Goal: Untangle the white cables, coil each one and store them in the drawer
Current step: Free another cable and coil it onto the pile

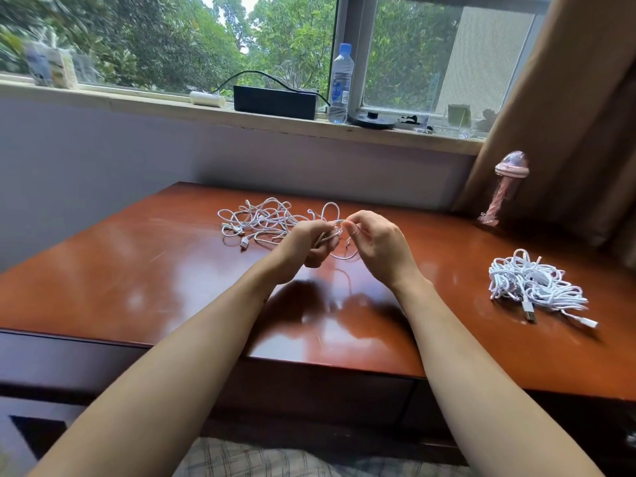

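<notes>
A loose tangle of white cables (261,220) lies on the far middle of the reddish wooden desk (137,287). One strand runs from it into both hands, held just above the desk. My left hand (306,244) is closed around a few loops of that white cable. My right hand (377,241) pinches the same cable between thumb and fingertips, right beside the left hand. A small loop (331,210) stands up between the hands. A second heap of white cables (537,287), with plugs sticking out, rests near the desk's right edge. The drawer front (327,390) below the desk edge is closed.
A pink drink bottle (504,187) stands at the desk's back right by a brown curtain (568,115). On the window sill sit a black box (275,101), a water bottle (340,84) and small items. Checked fabric (247,459) shows at the bottom.
</notes>
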Tool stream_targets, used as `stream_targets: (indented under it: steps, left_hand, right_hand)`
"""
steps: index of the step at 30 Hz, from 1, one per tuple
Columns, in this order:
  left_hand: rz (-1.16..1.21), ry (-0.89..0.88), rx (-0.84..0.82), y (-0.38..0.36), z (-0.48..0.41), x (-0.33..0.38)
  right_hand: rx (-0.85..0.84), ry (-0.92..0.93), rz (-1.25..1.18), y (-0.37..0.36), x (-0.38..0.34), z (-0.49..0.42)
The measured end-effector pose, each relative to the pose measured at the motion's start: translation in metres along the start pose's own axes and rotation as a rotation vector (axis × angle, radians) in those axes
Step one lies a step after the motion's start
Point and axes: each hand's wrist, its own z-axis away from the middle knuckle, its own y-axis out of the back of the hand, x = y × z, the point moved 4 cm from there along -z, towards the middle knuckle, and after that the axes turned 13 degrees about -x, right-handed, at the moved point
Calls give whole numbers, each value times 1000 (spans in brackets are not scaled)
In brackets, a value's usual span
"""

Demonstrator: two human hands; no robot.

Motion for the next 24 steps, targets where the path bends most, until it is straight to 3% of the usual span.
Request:
stream_targets:
  steps: [5,16,20,24]
  left_hand:
    - [259,9,-24,-3,-2,4]
    - [622,-223,33,8,2,17]
    - [756,-268,79,13,3,18]
    - [775,-299,88,9,5,23]
  right_hand:
    - [-60,-116,-133,-2,9,2]
    - [-127,-226,-392,-21,9,1]
    - [-86,-277,-621,-23,7,0]
    - [-16,-300,-681,-19,11,1]
